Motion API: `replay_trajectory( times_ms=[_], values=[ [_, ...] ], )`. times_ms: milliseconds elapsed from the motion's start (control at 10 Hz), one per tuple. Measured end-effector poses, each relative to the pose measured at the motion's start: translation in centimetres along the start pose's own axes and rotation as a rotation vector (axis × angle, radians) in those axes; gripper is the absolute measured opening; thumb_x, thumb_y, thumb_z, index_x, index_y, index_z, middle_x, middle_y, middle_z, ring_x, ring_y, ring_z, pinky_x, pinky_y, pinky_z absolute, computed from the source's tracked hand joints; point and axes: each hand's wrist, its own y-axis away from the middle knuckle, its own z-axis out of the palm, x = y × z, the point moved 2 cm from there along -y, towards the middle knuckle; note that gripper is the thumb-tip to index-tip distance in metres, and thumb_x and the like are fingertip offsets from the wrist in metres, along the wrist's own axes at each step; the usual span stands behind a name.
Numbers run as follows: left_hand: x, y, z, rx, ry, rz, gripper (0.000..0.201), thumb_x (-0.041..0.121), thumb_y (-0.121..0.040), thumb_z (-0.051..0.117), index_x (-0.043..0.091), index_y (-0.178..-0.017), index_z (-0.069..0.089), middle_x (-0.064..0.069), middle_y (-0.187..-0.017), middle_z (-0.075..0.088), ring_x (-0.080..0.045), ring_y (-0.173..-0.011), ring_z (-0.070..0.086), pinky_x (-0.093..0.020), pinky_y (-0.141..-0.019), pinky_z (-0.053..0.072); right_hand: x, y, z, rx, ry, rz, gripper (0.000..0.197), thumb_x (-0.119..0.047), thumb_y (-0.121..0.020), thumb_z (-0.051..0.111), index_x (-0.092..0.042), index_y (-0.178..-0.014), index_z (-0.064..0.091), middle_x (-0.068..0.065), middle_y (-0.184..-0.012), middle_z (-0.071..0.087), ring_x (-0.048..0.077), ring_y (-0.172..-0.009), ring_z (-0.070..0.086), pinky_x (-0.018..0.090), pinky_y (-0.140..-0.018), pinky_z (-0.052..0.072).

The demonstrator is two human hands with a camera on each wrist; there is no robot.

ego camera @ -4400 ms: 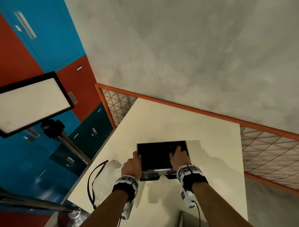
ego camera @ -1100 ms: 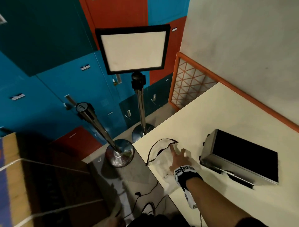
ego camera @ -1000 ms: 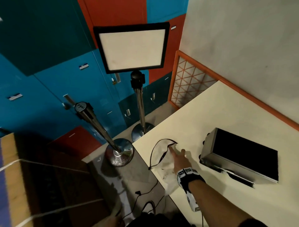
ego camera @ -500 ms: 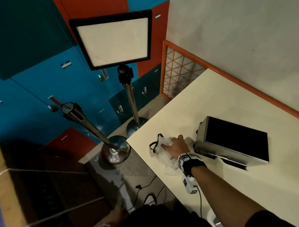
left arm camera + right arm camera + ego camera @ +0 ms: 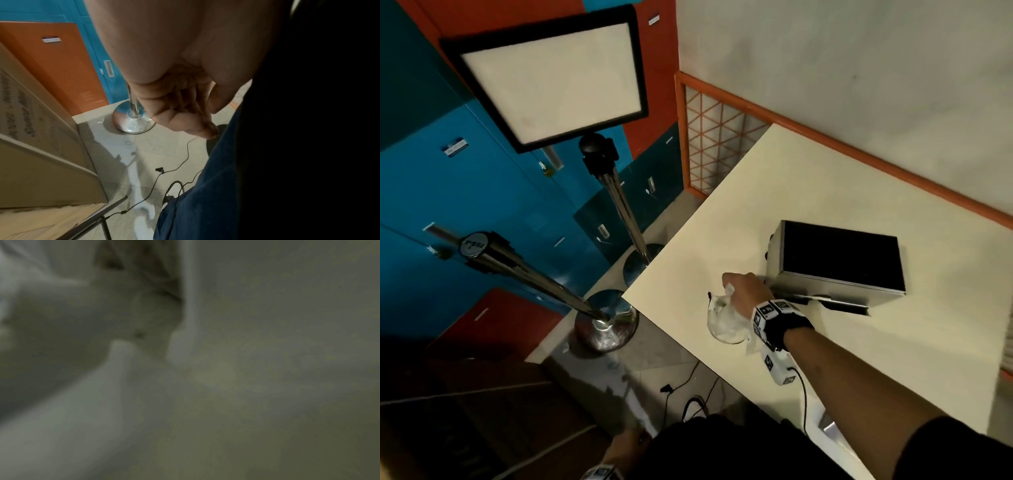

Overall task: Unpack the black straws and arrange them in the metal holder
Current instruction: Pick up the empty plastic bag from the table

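A: From the head camera, the right hand point(image 5: 748, 291) gripped a crumpled clear plastic bag point(image 5: 722, 322) near the left edge of the cream worktop point(image 5: 825, 192), its fingers curled into the plastic.

B: Were the black straws visible?

A: Only a thin dark line at the bag's left rim; whether that was a straw could not be told. The metal holder point(image 5: 835, 263), its top filled black, lay just right of the hand on the worktop.

B: The right wrist camera added nothing: a grey-green blur of plastic pressed close to the lens.

A: The left wrist camera showed what the head view barely caught. The left hand point(image 5: 180, 110) hung beside the dark trousers point(image 5: 205, 194), fingers loosely curled, holding nothing. Below it were a tiled floor point(image 5: 123, 146), thin black cables point(image 5: 164, 170), a chrome stanchion base point(image 5: 133, 123), a cardboard box point(image 5: 41, 146) and an orange locker point(image 5: 61, 65).

B: The head view alone showed a blank framed sign point(image 5: 551, 78) on its post.
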Motion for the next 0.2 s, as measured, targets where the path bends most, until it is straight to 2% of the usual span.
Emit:
replay_trajectory(
  times_ms=[100,200],
  values=[
    [0.6,0.6,-0.8,-0.106,0.098,0.015,0.02,0.037,-0.104,0.046,0.03,-0.116,0.06,-0.006,-0.13,0.063,-0.022,-0.123,0.058,-0.021,-0.091,0.041,1.0,1.9,-0.6,0.077,-0.165,0.08,0.017,-0.005,-0.08,0.052,-0.022,-0.077,0.048,0.0,-0.077,0.059,0.028,-0.075,0.057,0.032,-0.065,0.046],
    [-0.9,-1.2,0.5,-0.163,0.037,0.02,0.018,0.034,-0.102,0.05,0.028,-0.107,0.065,-0.006,-0.123,0.067,-0.023,-0.112,0.062,-0.025,-0.087,0.043,2.7,4.7,-0.8,0.156,-0.436,0.168,0.013,-0.014,-0.081,0.058,-0.019,-0.091,0.051,0.007,-0.087,0.064,0.03,-0.081,0.062,0.032,-0.069,0.049]
  ],
)
